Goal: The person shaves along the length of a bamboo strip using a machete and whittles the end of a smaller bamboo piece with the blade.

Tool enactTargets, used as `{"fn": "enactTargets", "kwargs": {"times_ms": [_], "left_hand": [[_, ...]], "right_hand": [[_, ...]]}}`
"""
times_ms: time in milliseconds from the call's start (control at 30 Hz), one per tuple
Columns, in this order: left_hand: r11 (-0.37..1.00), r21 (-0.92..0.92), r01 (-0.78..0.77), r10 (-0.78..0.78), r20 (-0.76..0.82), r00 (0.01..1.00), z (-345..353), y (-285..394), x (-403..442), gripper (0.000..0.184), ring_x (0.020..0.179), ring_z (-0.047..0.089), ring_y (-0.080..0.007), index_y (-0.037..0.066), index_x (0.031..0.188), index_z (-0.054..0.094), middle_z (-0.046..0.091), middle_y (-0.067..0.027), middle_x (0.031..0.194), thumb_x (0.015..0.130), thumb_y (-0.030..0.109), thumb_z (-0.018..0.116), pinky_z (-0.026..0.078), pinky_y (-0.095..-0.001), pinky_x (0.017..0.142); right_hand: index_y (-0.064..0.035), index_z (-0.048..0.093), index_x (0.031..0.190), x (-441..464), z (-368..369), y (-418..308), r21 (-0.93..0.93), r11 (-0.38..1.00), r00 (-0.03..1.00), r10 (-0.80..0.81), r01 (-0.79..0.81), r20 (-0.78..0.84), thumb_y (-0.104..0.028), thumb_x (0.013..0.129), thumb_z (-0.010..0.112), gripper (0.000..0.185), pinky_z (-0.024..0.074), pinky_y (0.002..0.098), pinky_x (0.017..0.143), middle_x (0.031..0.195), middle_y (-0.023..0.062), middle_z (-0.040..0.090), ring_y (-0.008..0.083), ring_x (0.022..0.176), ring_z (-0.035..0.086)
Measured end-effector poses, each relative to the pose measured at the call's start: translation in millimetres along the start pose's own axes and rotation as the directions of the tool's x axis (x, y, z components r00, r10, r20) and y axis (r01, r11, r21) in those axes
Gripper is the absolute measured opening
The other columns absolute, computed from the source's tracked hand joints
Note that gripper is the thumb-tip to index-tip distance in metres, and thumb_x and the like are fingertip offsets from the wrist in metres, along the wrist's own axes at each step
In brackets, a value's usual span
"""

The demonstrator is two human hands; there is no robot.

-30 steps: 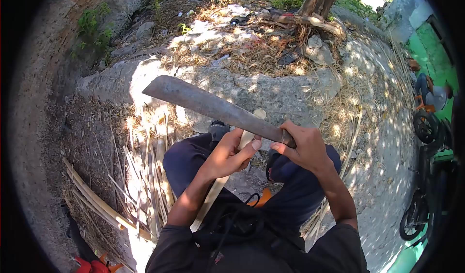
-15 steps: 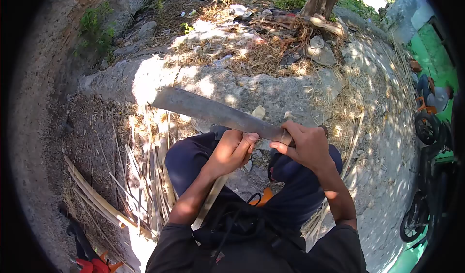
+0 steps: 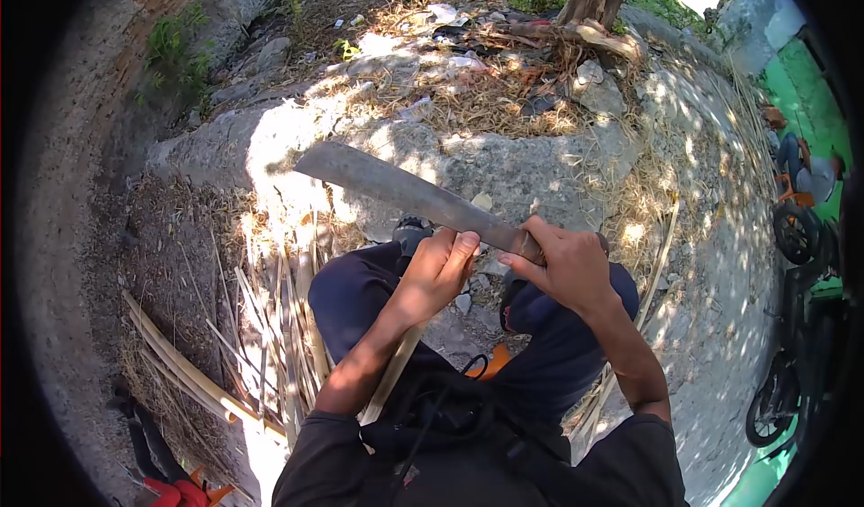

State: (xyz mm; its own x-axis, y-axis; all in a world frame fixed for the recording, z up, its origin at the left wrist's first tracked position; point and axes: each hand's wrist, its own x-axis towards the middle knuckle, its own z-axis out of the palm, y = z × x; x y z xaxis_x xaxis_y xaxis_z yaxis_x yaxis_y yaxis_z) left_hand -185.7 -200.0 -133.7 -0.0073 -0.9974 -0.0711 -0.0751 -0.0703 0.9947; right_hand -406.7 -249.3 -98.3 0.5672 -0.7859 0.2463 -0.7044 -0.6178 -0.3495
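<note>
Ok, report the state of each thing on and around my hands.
machete, unsheathed, blade tilted
pale strip, held at a slant
right hand, closed on the machete
left hand, closed around the pale strip
loose strips, lying piled on the ground

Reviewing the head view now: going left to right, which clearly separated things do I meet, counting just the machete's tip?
Curved poles → machete's tip → left hand → right hand → motorcycle.

left hand blocked ahead by machete, gap between knees (stones below)
</note>
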Motion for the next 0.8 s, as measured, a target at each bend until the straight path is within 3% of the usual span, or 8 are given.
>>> {"fn": "enactTargets", "kwargs": {"times_ms": [67,200,300,433,500,600,667,800], "left_hand": [[0.972,-0.208,0.11,-0.04,0.316,0.948,-12,2,0,0.056,0.046,0.037,-0.0056,0.008,0.075,0.048,0.039,0.0048,0.055,0.115,0.044,0.036,0.033,-0.0255,0.045],[0.972,-0.233,0.031,0.069,0.41,0.909,-17,-1,-2,0.058,0.045,0.035,-0.0053,0.008,0.072,0.044,0.037,0.0044,0.055,0.115,0.045,0.033,0.032,-0.0257,0.043],[0.977,-0.214,-0.017,0.087,0.323,0.943,-10,-1,-5,0.058,0.045,0.035,-0.0055,0.008,0.071,0.044,0.037,0.0041,0.053,0.115,0.044,0.034,0.031,-0.0257,0.042],[0.993,-0.118,-0.022,0.049,0.231,0.972,-8,1,-6,0.056,0.046,0.037,-0.0056,0.008,0.072,0.045,0.04,0.0036,0.054,0.115,0.042,0.035,0.031,-0.0257,0.043],[0.994,-0.105,-0.023,0.046,0.217,0.975,-7,-1,-6,0.056,0.046,0.038,-0.0056,0.007,0.073,0.046,0.041,0.0037,0.054,0.116,0.041,0.035,0.032,-0.0256,0.044],[0.998,0.011,-0.065,0.064,0.123,0.99,-2,-2,-4,0.055,0.046,0.039,-0.0059,0.007,0.074,0.049,0.042,0.0042,0.055,0.116,0.039,0.036,0.033,-0.025,0.045],[1.0,0.003,0.008,-0.008,0.015,1.0,3,4,-3,0.053,0.047,0.04,-0.0057,0.006,0.076,0.052,0.044,0.0047,0.057,0.115,0.039,0.038,0.033,-0.0246,0.046],[0.999,0.045,-0.001,0.002,-0.025,1.0,3,3,0,0.052,0.048,0.041,-0.0054,0.007,0.077,0.052,0.045,0.0042,0.059,0.115,0.04,0.039,0.034,-0.0247,0.047]], "right_hand": [[-0.0114,0.061,0.098,0,-5,-1,0.045,0.999,1.0,-0.01,0.009,0.022,-0.061,0.09,0.071,0.051,0.0518,0.0415,0.051,0.069,0.0077,0.067,0.0308,0.059,0.068],[-0.0112,0.061,0.096,0,-7,-4,0.087,0.996,0.999,-0.029,0.026,0.031,-0.06,0.09,0.072,0.05,0.0515,0.0413,0.052,0.068,0.0077,0.066,0.0306,0.058,0.067],[-0.0099,0.066,0.1,0,-11,-8,0.066,0.997,0.997,0.019,-0.025,0.079,-0.051,0.087,0.079,0.045,0.0519,0.0415,0.055,0.071,0.0105,0.069,0.0306,0.062,0.07],[-0.0106,0.066,0.098,0,-6,-8,0.002,1.0,0.999,0.013,-0.013,0.046,-0.051,0.087,0.079,0.044,0.0522,0.0403,0.054,0.071,0.0089,0.069,0.0299,0.061,0.069],[-0.01,0.062,0.096,0,-3,-8,-0.036,0.999,0.999,-0.027,0.026,-0.03,-0.061,0.09,0.071,0.052,0.0529,0.0401,0.051,0.069,0.0073,0.068,0.0298,0.056,0.068],[-0.0095,0.062,0.097,2,-2,-11,-0.157,0.988,0.999,-0.016,0.008,-0.048,-0.062,0.09,0.07,0.053,0.0536,0.0401,0.051,0.07,0.0077,0.068,0.0306,0.057,0.068],[-0.0094,0.062,0.098,2,0,-11,-0.156,0.988,0.999,0.002,-0.008,-0.038,-0.062,0.09,0.07,0.054,0.0538,0.0403,0.051,0.07,0.008,0.068,0.0306,0.057,0.069],[-0.0091,0.063,0.1,3,2,-9,-0.075,0.997,0.999,0.031,-0.034,-0.032,-0.061,0.09,0.071,0.054,0.054,0.0411,0.052,0.071,0.0088,0.069,0.0308,0.058,0.069]]}}
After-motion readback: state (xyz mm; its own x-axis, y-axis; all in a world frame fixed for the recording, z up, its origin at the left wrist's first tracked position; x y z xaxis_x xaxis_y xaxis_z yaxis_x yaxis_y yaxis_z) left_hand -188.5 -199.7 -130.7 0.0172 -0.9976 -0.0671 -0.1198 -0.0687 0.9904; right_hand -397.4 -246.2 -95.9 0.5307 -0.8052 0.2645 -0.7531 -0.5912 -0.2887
